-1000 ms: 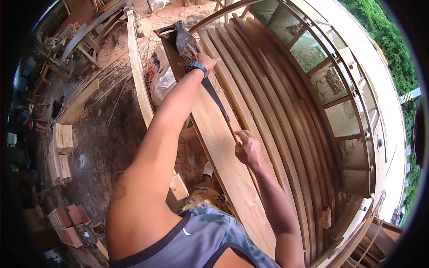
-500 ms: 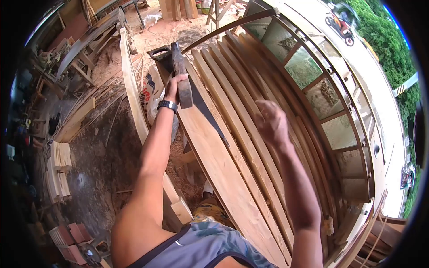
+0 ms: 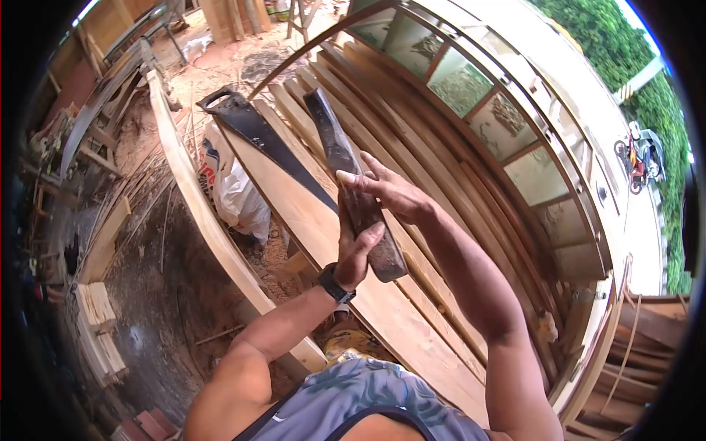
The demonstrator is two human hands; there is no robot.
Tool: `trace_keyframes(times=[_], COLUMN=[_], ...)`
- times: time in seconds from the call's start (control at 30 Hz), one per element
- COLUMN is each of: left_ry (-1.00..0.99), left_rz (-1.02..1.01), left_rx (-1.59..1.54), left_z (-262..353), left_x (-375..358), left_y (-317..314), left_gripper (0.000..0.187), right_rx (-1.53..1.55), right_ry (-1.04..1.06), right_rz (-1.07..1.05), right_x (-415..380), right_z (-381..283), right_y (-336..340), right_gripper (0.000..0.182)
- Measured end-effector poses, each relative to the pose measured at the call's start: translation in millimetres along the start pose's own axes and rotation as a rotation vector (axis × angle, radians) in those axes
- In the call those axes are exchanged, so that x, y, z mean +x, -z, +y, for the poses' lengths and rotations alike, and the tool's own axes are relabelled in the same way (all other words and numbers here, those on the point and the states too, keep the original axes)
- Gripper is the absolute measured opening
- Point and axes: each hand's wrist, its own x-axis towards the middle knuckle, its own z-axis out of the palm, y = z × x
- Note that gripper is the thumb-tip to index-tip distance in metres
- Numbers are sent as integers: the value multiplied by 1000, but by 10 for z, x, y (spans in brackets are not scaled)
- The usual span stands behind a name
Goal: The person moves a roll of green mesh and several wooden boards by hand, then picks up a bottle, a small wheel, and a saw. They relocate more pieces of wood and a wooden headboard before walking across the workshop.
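A long, dark tool (image 3: pixel 384 253), with a narrow grey end and a thick brown block-like end, is held up in front of me. Its exact kind cannot be made out. My left hand (image 3: pixel 355 257), with a watch on the wrist, grips the thick part, thumb along the side. From the right, my right hand (image 3: pixel 397 195) takes hold of its middle, thumb across the top; some fingers are hidden. Beneath the tool, a handsaw (image 3: pixel 272 140) with a black handle lies on a wide pale plank (image 3: pixel 294 213).
Several long boards (image 3: pixel 412 154) lie side by side to the right, beside a frame with glass panes (image 3: pixel 463 84). A white sack (image 3: pixel 239 195) stands left of the plank, near a long upright board (image 3: pixel 198 206). Wood scraps (image 3: pixel 99 323) lie further left. A motorbike (image 3: pixel 638 158) is on the road.
The tool has come closer to me and to the right in my left hand. My right hand, free before, has moved onto it. The saw is now less covered.
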Motion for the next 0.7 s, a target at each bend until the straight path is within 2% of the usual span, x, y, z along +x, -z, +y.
trace_keyframes(times=[0.07,0.1,0.13,0.17,0.2,0.3,0.33,0.37,0.4,0.43,0.5,0.53,0.6,0.63,0.7], left_ry=[80,40,116,196,239,-108,-196,11,92,259,288,233,305,289,232], left_rz=[-65,-122,-238,-352,-482,-767,-749,-687,-600,-459,-316,-258,-107,-79,-21], left_rx=[5,96,78,59,252,705,846,778,703,682,702,756,800,887,961], left_z=[-169,-253,-312,-376,-400,-263,-180,-108,-150,-38,-113,-27,12,62,66], left_x=[-90,-110,-149,-206,-236,-309,-289,-275,-270,-281,-285,-286,-337,-363,-453], left_y=[-192,-310,-345,-349,-281,-222,-195,-141,-16,47,446,541,860,969,1100], left_gripper=[95,98,101,104,109,97,90,83,81,74,66,60,47,45,42], right_rx=[40,22,59,99,64,-19,-101,-97,-287,-476,-647,-690,-844,-839,-993], right_ry=[4,20,16,-36,-58,-140,-120,-135,-174,-233,-377,-433,-531,-555,-613], right_rz=[80,98,137,206,274,436,521,554,644,738,807,844,917,940,858], right_x=[-154,-273,-451,-584,-790,-1486,-1764,-1983,-2226,-2508,-3037,-3290,-3724,-3930,-4265], right_z=[126,161,214,380,466,861,774,905,1126,1316,1492,1568,1756,1761,1776], right_y=[88,159,241,374,505,787,742,818,914,944,1008,1031,1121,1177,1349], right_gripper=[107,100,89,102,105,116,122,122,124,125,128,128,128,128,126])
